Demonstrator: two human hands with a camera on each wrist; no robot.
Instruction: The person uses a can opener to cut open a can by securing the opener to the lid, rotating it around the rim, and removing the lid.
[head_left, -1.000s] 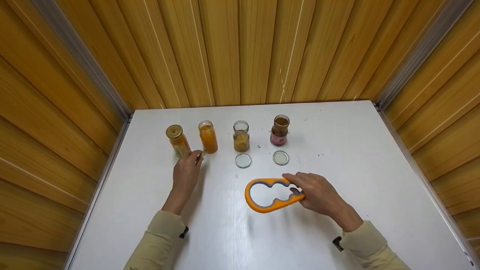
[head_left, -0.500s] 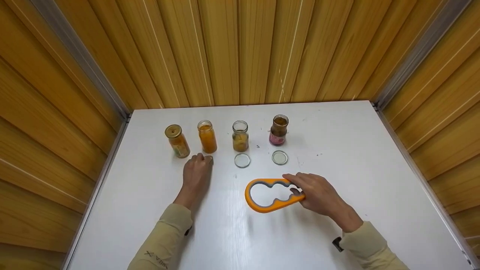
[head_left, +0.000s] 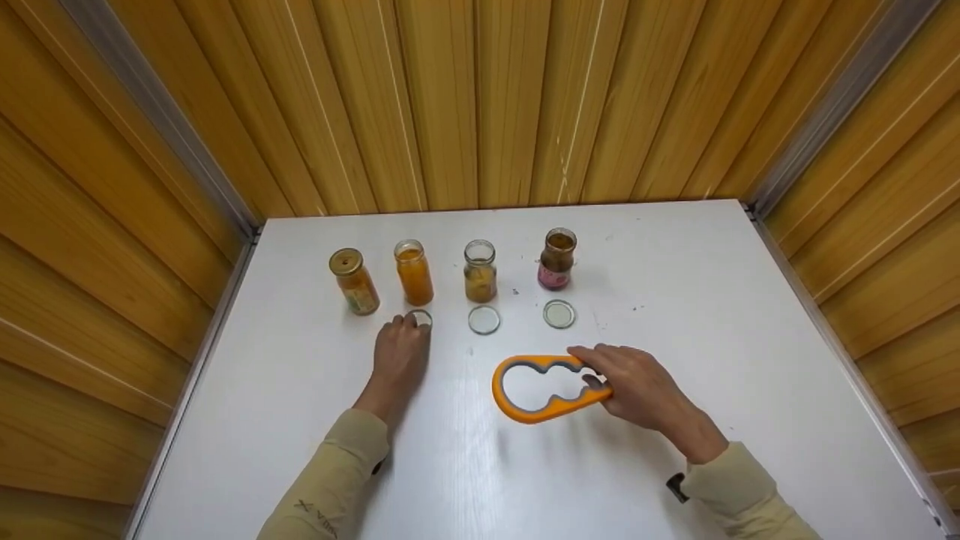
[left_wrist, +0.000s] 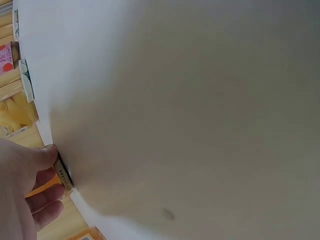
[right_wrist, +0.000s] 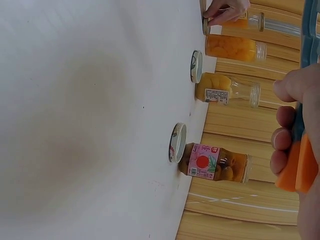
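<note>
Orange and grey, the jar opener (head_left: 529, 417) sits gripped in the right hand (head_left: 636, 386). The left hand (head_left: 400, 351) pinches a lid (head_left: 424, 318) on the bench (head_left: 465, 472).

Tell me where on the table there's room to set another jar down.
Free: the table right of the pink-labelled jar, beyond the right hand; also left of the left hand, out to the table's left edge. Crowded: the row of jars, with a lid before each open one.
</note>
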